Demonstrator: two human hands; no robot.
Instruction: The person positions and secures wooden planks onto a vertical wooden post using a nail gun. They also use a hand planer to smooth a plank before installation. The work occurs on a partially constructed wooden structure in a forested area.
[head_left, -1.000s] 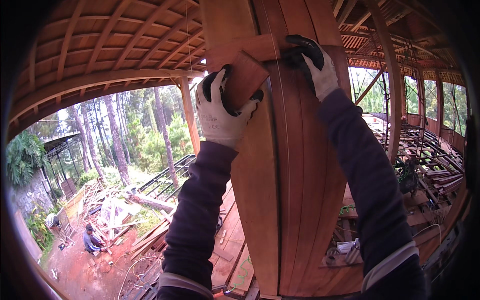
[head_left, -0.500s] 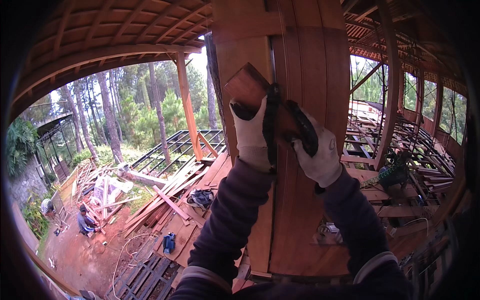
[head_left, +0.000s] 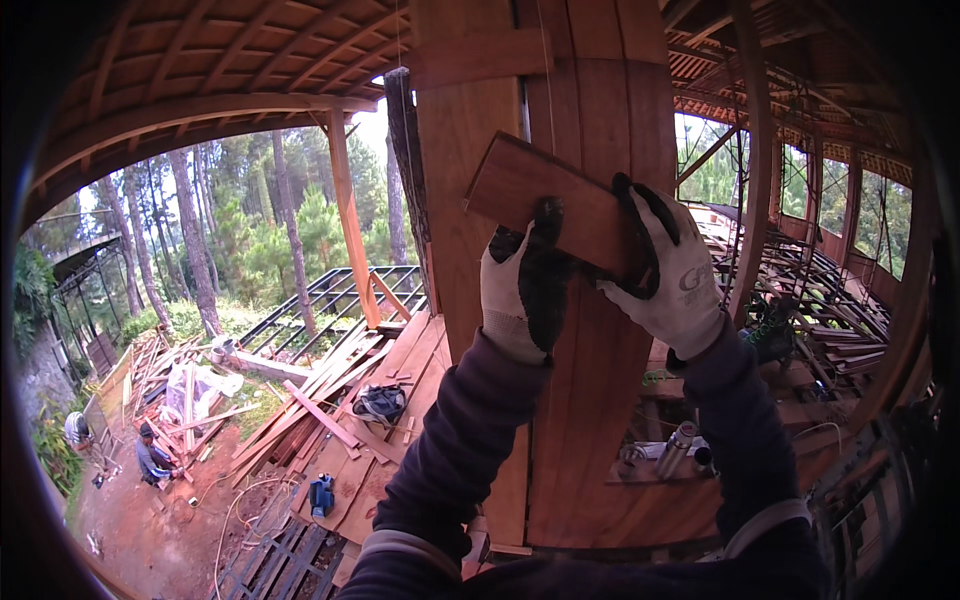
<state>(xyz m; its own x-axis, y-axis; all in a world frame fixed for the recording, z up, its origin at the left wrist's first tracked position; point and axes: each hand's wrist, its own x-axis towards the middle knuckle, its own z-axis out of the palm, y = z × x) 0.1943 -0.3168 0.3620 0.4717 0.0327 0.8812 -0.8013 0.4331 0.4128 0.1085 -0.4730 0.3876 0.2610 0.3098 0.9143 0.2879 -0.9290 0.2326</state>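
Note:
A short reddish-brown wooden board is held up at a slant, its broad face toward me and its left end higher. My left hand, in a white glove with dark-coated fingers, grips its lower edge near the middle. Around the board's right end my right hand, gloved alike, is closed. Behind both hands stands a tall panel of upright wooden planks. A horizontal wooden strip crosses the panel's upper part, and a thin string hangs before it.
On the deck at lower left lie a blue power tool and a dark bag. Loose timber is heaped beyond. A silver flask stands right of the panel. Two people crouch or bend on the ground far left.
The board has turned to a flatter slant and shows more of its broad face. My right hand has shifted up and right with its end. The whole view has moved slightly.

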